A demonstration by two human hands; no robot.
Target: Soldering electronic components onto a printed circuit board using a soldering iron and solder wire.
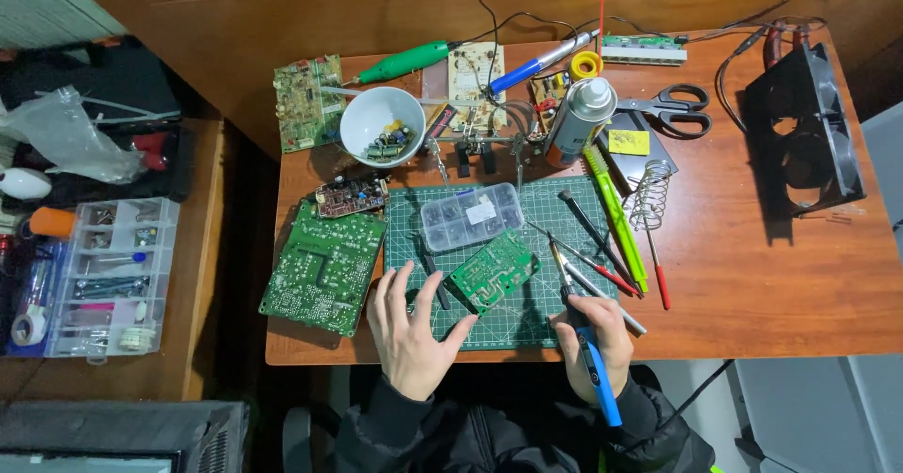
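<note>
Your left hand (408,327) spread flat, fingers splayed, gripping nothing, on mat (414,219) near desk's front edge, thumb tip just beside small board (493,273). Your right hand (596,337) grasps blue soldering iron (590,354) at front edge, tip near board's right side. Clear parts box (470,216) just behind board.

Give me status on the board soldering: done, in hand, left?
Done: small green circuit board laid on the cutting mat, tools spread beside it. In hand: right hand grips the blue soldering iron, tip just short of the board; left hand open at its edge. Left: no contact visible; finished joints too small to judge.
</note>
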